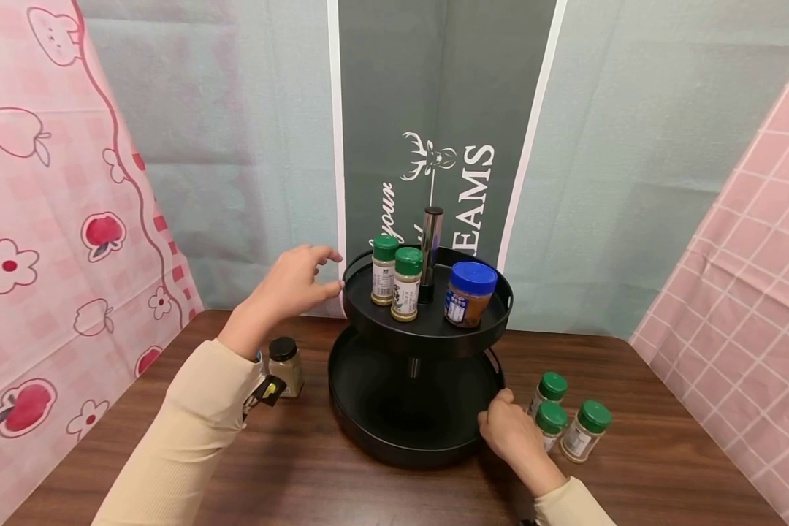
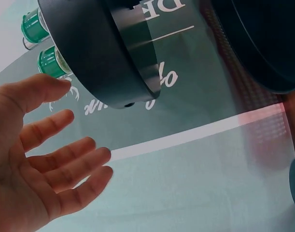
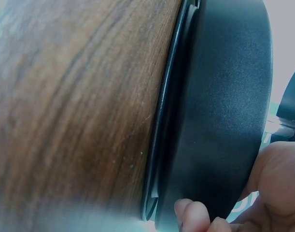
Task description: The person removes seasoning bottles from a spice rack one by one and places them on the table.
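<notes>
RH (image 1: 514, 432) on btm tray (image 1: 401, 409) — LH (image 1: 289, 283) nr top (image 1: 427, 343)

Head view bright; soft shadows on tbl (image 1: 368, 500); R-wrist view hazy btm-left.

Stand (image 1: 427, 345): plain black. Post (image 1: 432, 241): silver, black cap. Five jars (image 1: 405, 296): green-lidded, white labels. Tub (image 1: 471, 301): blue-lidded, brown contents. Dark-lidded bottle (image 1: 292, 371): black top. Worktop (image 1: 342, 489): brown, wood-grained. Left cloth (image 1: 52, 204): pink checks, red apples, flowers. Right cloth (image 1: 756, 277): pink, white grid. Back cloth (image 1: 618, 146): pale blue-green; panel (image 1: 447, 66) dark grey, white-bordered, white lettering and deer. Sleeves (image 1: 197, 409): cream.
</notes>
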### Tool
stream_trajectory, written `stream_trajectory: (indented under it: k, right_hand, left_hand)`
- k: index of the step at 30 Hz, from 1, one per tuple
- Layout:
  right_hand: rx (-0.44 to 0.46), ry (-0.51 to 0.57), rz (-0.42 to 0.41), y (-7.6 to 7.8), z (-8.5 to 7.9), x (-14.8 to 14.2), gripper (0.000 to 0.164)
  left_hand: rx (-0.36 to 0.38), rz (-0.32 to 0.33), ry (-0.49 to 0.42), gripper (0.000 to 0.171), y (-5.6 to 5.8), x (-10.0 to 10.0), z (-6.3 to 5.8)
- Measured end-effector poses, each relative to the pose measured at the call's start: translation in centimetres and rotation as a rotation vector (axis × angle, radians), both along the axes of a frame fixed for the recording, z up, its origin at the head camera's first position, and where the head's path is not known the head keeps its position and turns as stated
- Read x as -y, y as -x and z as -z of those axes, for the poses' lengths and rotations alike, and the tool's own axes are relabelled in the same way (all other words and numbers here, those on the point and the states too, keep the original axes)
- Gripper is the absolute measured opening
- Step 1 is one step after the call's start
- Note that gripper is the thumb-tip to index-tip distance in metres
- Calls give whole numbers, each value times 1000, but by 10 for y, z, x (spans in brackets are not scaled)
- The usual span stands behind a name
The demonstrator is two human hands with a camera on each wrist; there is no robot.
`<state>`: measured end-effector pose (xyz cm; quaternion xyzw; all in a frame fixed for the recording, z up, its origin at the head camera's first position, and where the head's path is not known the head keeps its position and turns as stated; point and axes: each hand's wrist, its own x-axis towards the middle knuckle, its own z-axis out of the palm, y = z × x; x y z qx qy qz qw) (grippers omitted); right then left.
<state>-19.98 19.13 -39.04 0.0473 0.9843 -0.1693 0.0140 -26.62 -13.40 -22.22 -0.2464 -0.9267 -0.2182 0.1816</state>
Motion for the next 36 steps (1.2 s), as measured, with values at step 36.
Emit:
stream_trajectory:
  k: [36]
  right_hand:
    - [12, 8, -8, 0, 0, 0, 55]
  left_hand:
    - [-68, 58, -112, 50, 6, -55, -13]
